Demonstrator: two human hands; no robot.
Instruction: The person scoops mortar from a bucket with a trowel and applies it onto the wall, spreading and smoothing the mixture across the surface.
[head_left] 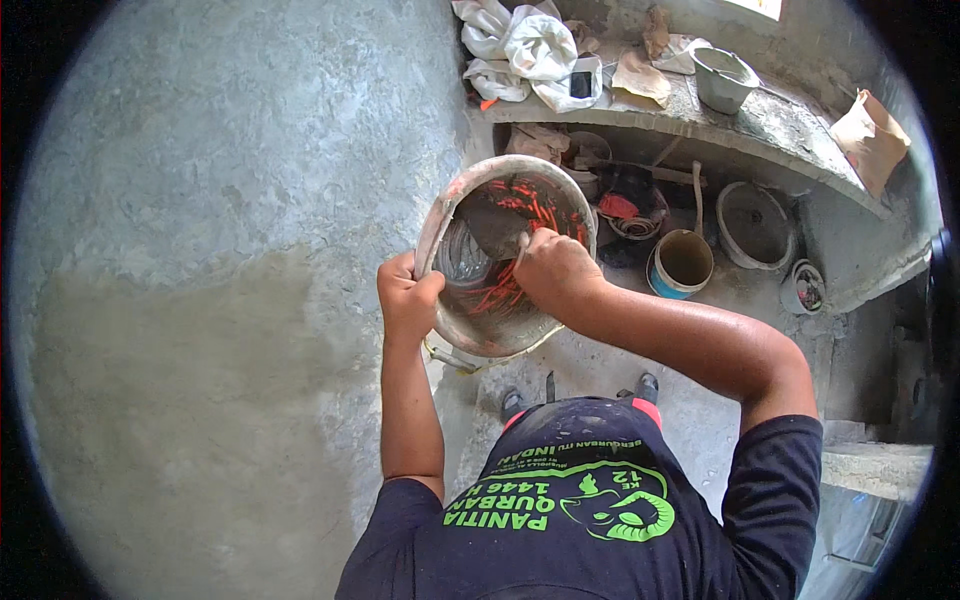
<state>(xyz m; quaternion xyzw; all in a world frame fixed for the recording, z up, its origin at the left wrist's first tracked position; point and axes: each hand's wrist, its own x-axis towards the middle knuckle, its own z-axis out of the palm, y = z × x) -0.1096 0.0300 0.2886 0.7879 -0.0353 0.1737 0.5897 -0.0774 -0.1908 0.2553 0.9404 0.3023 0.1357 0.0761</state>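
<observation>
A round bucket (437, 210) with a grey-smeared rim is tilted toward me, and red-orange streaks mark its inner wall. My left hand (408, 298) is closed on the left side of its rim. Inside it, my right hand (556, 274) is closed around the pale handle of what looks like a trowel. The trowel's grey blade (492, 228) reaches up and left, against the inside of the bucket. Beside the blade lies a ridged, shiny patch (462, 255) whose kind I cannot make out. Most of the handle is hidden by my fingers.
A grey plastered wall (220, 140) rises at left, darker and damp-looking lower down. White sacks (540, 45), a phone (581, 84) and a grey bucket (724, 80) sit on the concrete ledge. Below are an open pail (656, 278), a round basin (782, 262) and a small tub (803, 288).
</observation>
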